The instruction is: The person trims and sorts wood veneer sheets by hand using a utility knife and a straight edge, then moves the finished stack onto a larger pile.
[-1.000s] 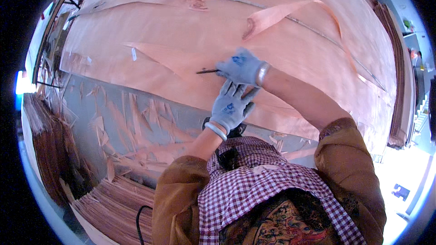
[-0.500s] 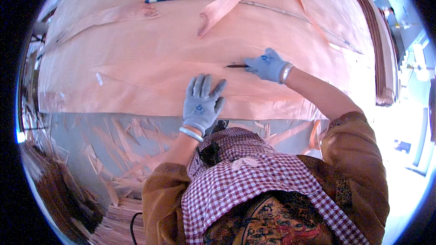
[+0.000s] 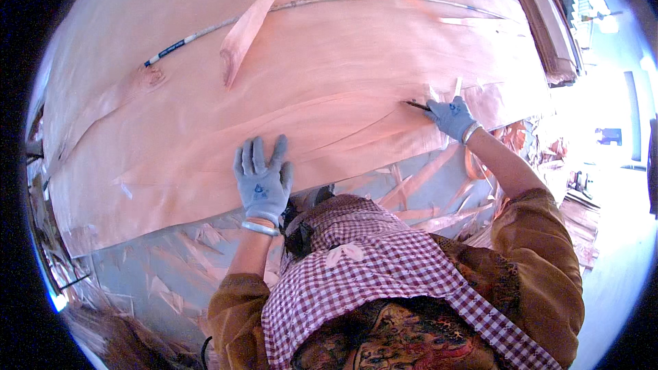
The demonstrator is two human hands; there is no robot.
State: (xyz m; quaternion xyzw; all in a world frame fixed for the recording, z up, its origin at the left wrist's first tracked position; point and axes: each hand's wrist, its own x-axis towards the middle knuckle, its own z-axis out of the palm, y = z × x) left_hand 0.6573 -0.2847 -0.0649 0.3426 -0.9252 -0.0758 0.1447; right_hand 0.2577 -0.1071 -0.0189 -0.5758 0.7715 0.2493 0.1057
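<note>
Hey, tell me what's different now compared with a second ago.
The right hand has moved rightward across the sheet, taking the dark tool along. It is now well apart from the left hand, which it overlapped before. The view has turned too. Unchanged: the tool in the right grip, and the strip crossing the rod.

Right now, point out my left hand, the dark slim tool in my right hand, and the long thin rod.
Left hand (image 3: 262, 183): head view, on its gloved back.
Dark slim tool (image 3: 417, 105): head view, middle of its exposed length.
Long thin rod (image 3: 308, 2): head view, pale shaft near mid-length.
</note>
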